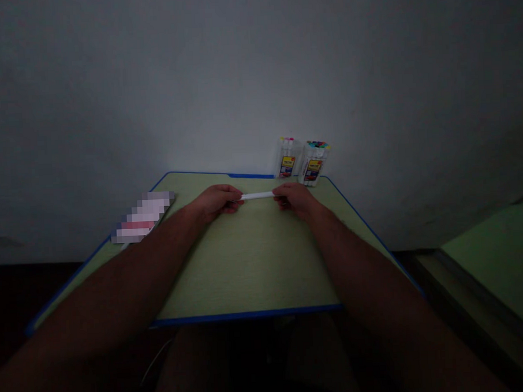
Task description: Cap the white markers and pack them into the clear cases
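Note:
A white marker (258,195) is stretched level between my two hands, over the far half of the pale green table (247,260). Its left end is pinched by my left hand (219,201), with the fingers closed round it. On the other end, my right hand (294,198) is closed in the same way. Fingers cover both tips, so the marker's colour is hidden. Just behind my right hand stand two clear cases of markers, the left case (287,158) with few pens and the right case (314,163) packed with coloured caps.
A flat item (143,218), blurred out, lies at the table's left edge, with a thin white strip beneath it. Blue edging (249,316) borders the tabletop. A grey wall (222,82) rises directly behind. A green surface (498,261) shows at far right.

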Motion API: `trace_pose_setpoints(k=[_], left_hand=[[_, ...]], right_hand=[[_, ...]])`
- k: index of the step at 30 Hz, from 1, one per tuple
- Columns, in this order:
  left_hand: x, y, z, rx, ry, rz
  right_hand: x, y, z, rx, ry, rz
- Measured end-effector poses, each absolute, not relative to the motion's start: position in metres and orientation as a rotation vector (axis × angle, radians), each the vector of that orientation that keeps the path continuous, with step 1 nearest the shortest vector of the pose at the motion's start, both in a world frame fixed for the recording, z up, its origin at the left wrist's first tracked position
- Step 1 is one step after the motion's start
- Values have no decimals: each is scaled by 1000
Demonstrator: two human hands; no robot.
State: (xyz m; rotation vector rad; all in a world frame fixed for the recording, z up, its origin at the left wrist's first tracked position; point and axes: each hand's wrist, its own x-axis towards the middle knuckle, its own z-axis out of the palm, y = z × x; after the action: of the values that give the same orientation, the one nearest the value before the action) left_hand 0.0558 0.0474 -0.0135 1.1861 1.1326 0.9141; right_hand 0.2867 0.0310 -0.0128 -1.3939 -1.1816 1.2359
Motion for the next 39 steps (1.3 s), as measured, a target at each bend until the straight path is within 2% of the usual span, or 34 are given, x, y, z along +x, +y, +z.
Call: trace_pose_setpoints(k=[39], left_hand=[[57, 51, -18, 1188, 1136, 921]], right_hand=[[288, 35, -20, -1361, -1209, 1230]])
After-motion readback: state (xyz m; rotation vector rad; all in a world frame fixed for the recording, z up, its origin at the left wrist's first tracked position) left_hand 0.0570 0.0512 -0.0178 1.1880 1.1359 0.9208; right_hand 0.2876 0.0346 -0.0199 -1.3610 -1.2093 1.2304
